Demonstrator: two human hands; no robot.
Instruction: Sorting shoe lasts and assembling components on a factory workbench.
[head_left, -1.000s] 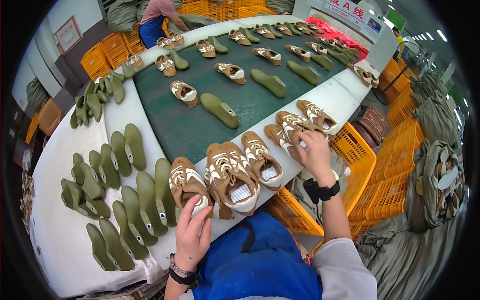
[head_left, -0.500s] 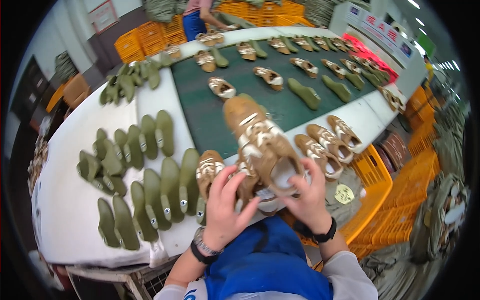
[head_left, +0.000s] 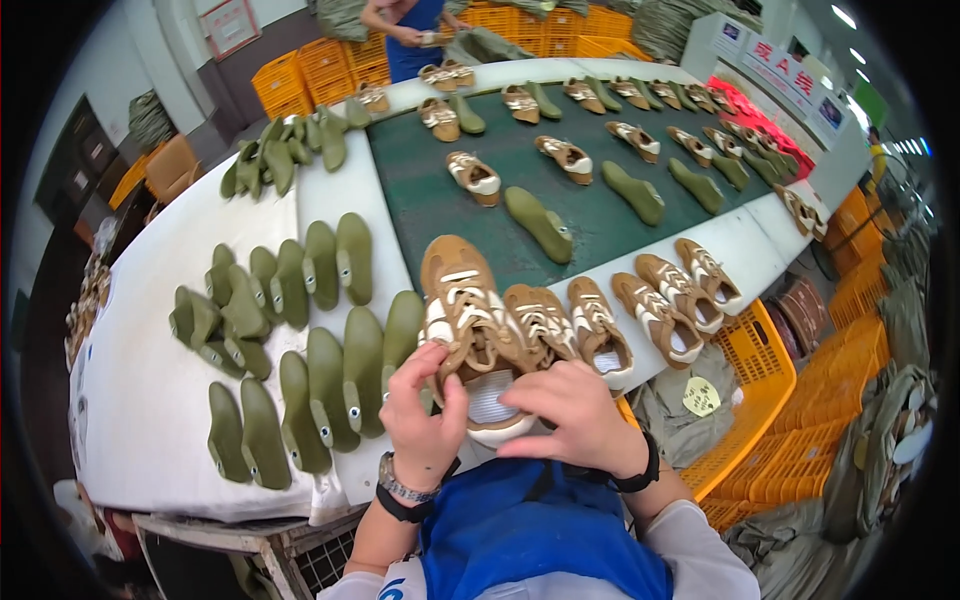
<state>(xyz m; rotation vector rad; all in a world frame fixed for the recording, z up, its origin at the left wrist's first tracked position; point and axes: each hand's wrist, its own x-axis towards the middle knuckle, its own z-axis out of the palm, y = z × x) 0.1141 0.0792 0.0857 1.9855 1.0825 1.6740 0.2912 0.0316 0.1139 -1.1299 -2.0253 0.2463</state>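
Between my hands is a brown sneaker with white laces, its toe pointing away and its opening, with a pale insole, toward me. My left hand grips its left side near the collar. From the right, my right hand holds the collar near the heel, its fingertips at the opening. Close beside it on the table edge lie a second brown sneaker, partly hidden by the held one, and a third sneaker. Just left of my left hand stands a green shoe last.
More green lasts cover the white tabletop on the left. Sneakers and lasts lie along a dark green belt. An orange crate with grey cloth stands at right. A co-worker stands across the table.
A sneaker was held higher over the table; the one in my hands now is lower and farther left. I cannot tell whether it is the same. The co-worker has shifted posture.
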